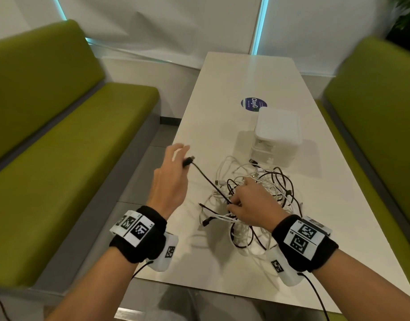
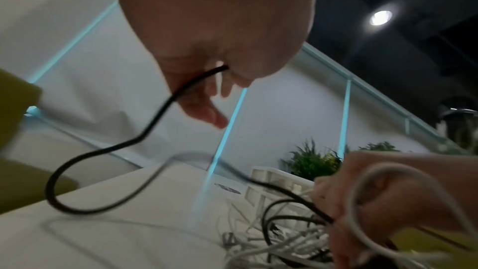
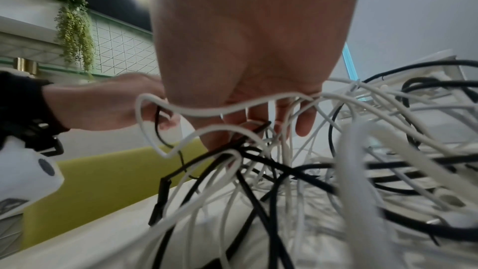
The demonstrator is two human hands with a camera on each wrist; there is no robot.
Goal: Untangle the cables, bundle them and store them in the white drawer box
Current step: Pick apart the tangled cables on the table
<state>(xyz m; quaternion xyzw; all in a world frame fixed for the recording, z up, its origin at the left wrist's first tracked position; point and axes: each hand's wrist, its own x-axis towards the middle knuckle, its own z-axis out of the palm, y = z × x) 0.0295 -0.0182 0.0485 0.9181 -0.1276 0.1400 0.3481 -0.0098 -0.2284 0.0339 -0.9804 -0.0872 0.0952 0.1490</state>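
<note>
A tangle of black and white cables lies on the white table, just in front of the white drawer box. My left hand is raised over the table's left edge and pinches a black cable just behind its plug. That cable runs taut down to my right hand, whose curled fingers grip black and white strands on the tangle's left side. In the left wrist view the black cable loops down from my palm. The right wrist view shows white loops draped across my fingers.
A round blue sticker sits on the table behind the drawer box. Green padded benches flank the table on both sides. A white wall closes off the table's far end.
</note>
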